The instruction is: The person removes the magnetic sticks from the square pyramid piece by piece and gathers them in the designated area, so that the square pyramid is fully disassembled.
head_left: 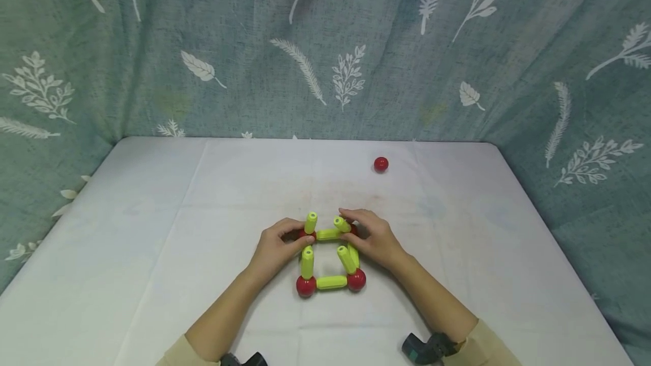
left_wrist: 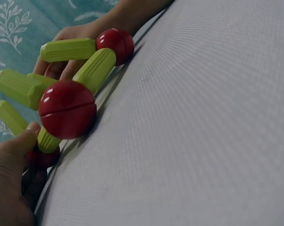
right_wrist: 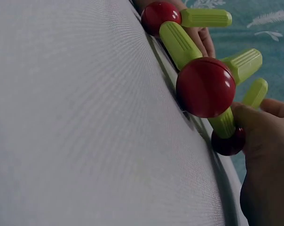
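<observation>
A square frame [head_left: 331,282] of red balls joined by lime-green rods lies on the white cloth, with a rod standing up from each corner ball. My left hand [head_left: 277,246] grips its far left ball [head_left: 307,235] between thumb and fingers. At the far right corner, my right hand [head_left: 377,240] holds the frame, its thumb by the ball and a finger behind the upright rod [head_left: 341,223]. That far right ball [right_wrist: 228,143] is partly hidden by the hand in the head view. The near left ball [left_wrist: 68,109] and near right ball [right_wrist: 206,87] are untouched.
A loose red ball [head_left: 381,164] lies near the back edge of the white-covered table [head_left: 152,253]. A green leaf-patterned curtain [head_left: 244,72] hangs behind the table and along both sides. Dark wrist devices [head_left: 429,349] are worn below both hands.
</observation>
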`<state>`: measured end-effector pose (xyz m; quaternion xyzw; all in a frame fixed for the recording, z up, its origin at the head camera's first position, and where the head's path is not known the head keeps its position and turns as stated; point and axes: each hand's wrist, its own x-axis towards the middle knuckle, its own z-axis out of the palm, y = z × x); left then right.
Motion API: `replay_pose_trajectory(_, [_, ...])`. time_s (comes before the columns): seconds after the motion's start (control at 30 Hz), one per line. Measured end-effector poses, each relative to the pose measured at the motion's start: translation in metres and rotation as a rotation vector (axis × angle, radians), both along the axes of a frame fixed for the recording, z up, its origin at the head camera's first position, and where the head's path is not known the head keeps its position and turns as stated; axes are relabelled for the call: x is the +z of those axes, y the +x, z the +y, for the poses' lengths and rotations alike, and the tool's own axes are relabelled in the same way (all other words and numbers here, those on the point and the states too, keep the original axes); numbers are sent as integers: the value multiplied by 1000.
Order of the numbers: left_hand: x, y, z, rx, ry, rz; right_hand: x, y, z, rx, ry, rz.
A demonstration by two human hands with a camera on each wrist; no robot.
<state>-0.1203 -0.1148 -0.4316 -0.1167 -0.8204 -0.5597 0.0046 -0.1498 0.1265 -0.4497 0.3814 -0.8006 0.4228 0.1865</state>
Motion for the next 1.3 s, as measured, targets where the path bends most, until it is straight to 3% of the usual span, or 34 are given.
replay_pose_trajectory(0.07, [10,4,2,-20,-8,1,0,1,0,-12,2,8])
replay_pose_trajectory(0.27, [12,5,4,-30,-6,-9,2,0,-1,-23,-48,-14])
replay_pose_trajectory(0.47, [13,4,5,-30,-19,-20,5,0,-1,-94,-57,-121])
replay_pose_trajectory(0.57, [9,3,4,-30,-28,-11,6,0,-1,-120,-61,-170])
replay_pose_trajectory(0.77, [-20,-8,0,-20,-30,4,7,-2,-1,-158,-67,-246])
replay_pose_trajectory(0.87, [-27,-11,-2,-23,-19,28,8,-3,-2,-179,-78,-294])
replay_pose_trajectory(1.07, [-30,-11,-4,-25,5,70,7,-7,-5,-241,-144,-392])
replay_pose_trajectory(1.3, [-23,-9,0,-11,-27,25,5,-13,-7,-283,-256,-518])
